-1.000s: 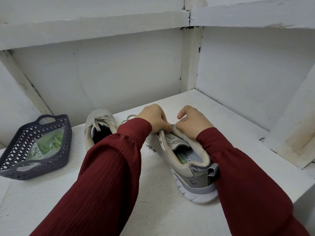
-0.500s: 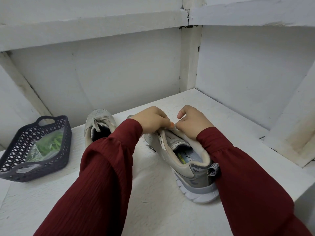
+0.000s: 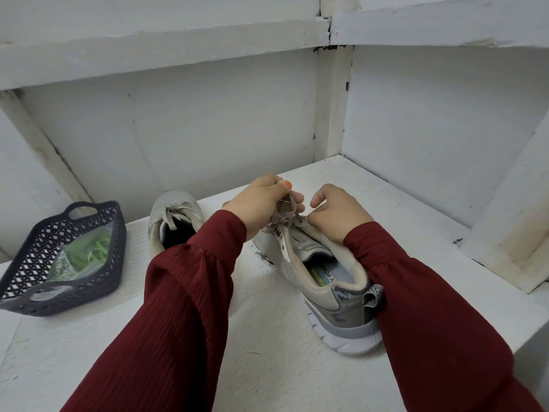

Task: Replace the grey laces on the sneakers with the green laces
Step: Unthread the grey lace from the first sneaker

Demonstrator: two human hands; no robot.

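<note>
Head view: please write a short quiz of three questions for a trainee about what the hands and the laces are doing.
1. True or false: the far sneaker is laced in grey.
2. Which hand pinches the grey lace of the near sneaker: A, left hand; B, right hand?
3. Fill in: the bag of green laces lies in the dark ___.
Key: 1 true; 2 A; 3 basket.

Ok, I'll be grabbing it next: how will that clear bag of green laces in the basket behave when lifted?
The bag looks like thin crinkled plastic, so probably floppy and slightly slippery. It holds only green laces, so likely very light. It lies slumped in the basket, so it should sag when raised.
</note>
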